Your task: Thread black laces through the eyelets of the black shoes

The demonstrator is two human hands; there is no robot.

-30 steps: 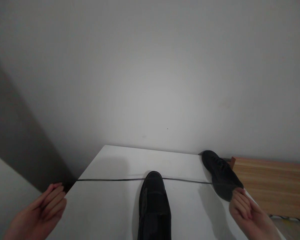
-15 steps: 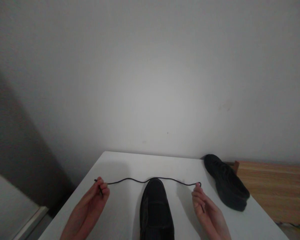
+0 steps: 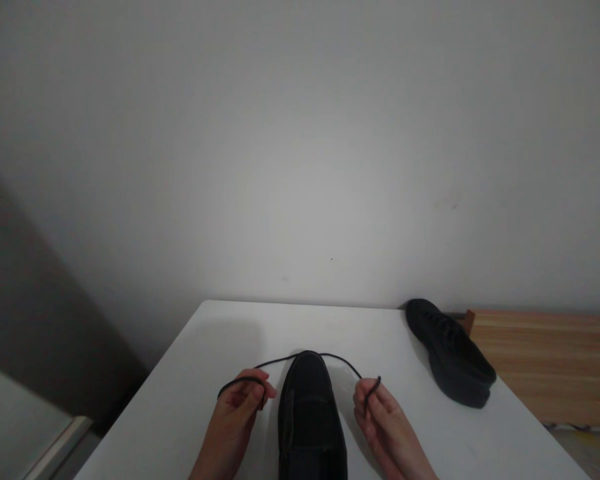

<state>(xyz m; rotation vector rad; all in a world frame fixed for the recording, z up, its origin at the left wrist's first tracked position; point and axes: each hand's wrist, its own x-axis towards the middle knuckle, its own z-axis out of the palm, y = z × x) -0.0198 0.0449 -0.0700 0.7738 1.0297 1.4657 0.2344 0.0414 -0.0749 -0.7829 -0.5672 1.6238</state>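
A black shoe (image 3: 311,420) lies in the lower middle of the head view, its toe pointing away from me. One thin black shoelace (image 3: 343,361) passes across the toe and runs out to both sides. To the shoe's left, my left hand (image 3: 240,407) is closed on the lace, and a loop of it curves over the fingers. On the right side, my right hand (image 3: 380,413) pinches the lace, with a short end sticking up above the fingers. Both hands are close to the shoe's front part.
The white table (image 3: 180,373) bears everything and meets a plain wall (image 3: 300,167) at the back. A second black shoe (image 3: 450,353), with laces in it, lies at the table's right edge. Beyond that edge is a wooden surface (image 3: 545,367).
Both hands have come inward from the sides, nearer to the shoe. The lace, spread wide before, now hangs in shorter curves, with a loop over my left hand. The view has shifted slightly.
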